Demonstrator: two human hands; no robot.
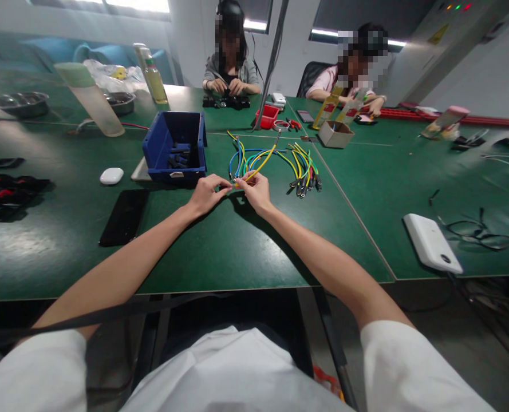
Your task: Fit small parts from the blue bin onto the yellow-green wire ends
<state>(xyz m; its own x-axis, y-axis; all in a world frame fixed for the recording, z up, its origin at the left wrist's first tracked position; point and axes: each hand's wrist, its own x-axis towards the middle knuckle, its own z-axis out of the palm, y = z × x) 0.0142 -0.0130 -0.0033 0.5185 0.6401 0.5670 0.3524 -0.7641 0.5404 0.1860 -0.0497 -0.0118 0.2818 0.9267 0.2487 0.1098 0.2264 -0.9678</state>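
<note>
My right hand [256, 191] is closed around a yellow cable [264, 161], which rises from the fingers toward the far side of the table. My left hand [209, 194] pinches at the cable's near end; whatever small piece lies between its fingertips is too small to make out. Just beyond both hands lie loose blue, yellow and green cables [239, 157]. To their right is a bunch of cables with black ends [302, 184]. A blue bin [174, 171] with dark blue parts [180, 155] inside stands beyond my left hand.
A black phone [125, 217] and a white earbud case [111, 175] lie at left. A white power bank [432, 243] and glasses [480, 234] are at right. A metal pole [271, 68], red bin [267, 116] and small box [335, 135] stand farther back. Two people sit opposite.
</note>
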